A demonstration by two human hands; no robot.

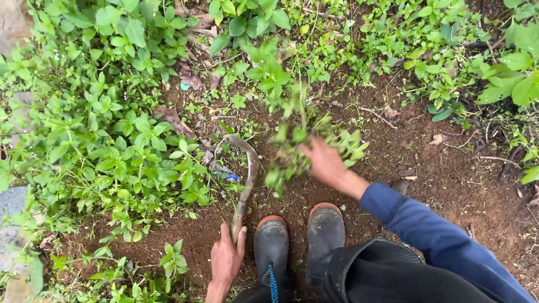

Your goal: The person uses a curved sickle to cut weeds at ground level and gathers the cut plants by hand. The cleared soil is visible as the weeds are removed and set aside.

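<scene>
Head view: we looked down at our own boots (pixel 297 238) on bare brown soil (pixel 449 174).
Left hand (pixel 226 261): fingers wrapped shut around the handle of a curved sickle (pixel 247 179), its blade hooked low toward the weed stems.
Right hand (pixel 324 160): fingers clamped on a bunch of pulled weeds (pixel 297 143), held clear of the blade.
Edges: dense green weeds (pixel 101 129) walled our left.
Open room: soil lay free to our right.

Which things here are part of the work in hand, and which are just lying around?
In hand: curved sickle gripped by left hand; bunch of pulled weeds gripped by right hand.
Lying about: blue wrapper scrap, dry leaves, grey stone.
</scene>
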